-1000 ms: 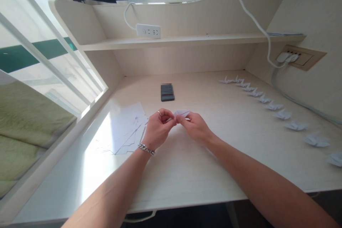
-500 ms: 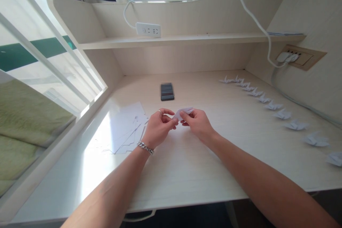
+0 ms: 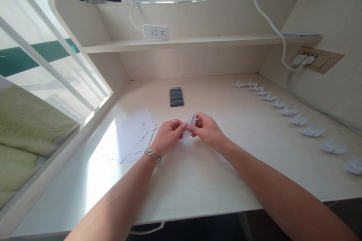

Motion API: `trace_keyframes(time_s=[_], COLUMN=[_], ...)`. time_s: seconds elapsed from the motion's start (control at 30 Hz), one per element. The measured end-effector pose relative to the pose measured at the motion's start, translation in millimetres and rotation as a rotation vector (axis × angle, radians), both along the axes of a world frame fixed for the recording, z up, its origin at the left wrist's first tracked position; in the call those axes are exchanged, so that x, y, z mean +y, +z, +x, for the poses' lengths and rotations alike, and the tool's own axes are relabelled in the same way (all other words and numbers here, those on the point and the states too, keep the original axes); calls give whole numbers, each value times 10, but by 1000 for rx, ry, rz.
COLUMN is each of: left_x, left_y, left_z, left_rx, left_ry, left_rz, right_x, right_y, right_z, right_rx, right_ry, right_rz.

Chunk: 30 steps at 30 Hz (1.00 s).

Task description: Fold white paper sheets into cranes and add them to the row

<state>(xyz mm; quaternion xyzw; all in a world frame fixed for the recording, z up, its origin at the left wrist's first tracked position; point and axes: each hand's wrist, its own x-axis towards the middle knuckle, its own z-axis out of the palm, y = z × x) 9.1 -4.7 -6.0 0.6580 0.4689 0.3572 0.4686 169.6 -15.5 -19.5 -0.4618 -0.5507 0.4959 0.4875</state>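
Note:
Between my two hands is a small piece of folded white paper [image 3: 190, 123], held upright just above the desk [image 3: 203, 184]. My left hand [image 3: 169, 134], with a ring and a chain bracelet, pinches its left side between thumb and fingers. On the other side, my right hand [image 3: 208, 128] grips the paper with its thumb in front and fingers curled behind. Fingers cover part of the folds. Along the right of the desk runs a row of several white paper cranes [image 3: 298, 119].
Loose sheets of white paper [image 3: 132, 128] lie left of my hands. A dark, blurred-out object [image 3: 177, 97] rests behind them. The shelf [image 3: 198, 41] carries a white power strip [image 3: 156, 32]. A white cable [image 3: 268, 19] hangs down to a wall socket [image 3: 321, 60] at right.
The folded paper has turned from lying slantwise to standing upright. My left fingers have closed in on it, and my right hand has shifted its grip.

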Motion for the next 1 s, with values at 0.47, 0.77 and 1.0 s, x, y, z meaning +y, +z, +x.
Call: trace_keyframes(time_s=[0.47,0.77,1.0], left_x=[14,-12,-63], left_y=[-4,6,60], left_z=[-5,-18,0], left_rx=[-139,-183,-107], left_ry=[50,41,-106], left_rz=[-70,-96,-163], right_x=[19,-17,17], right_y=[6,51,24], right_z=[0,-7,29], right_rx=[-10,29,73], right_ry=[-70,-44,-149], right_rz=[-34,-54,-9])
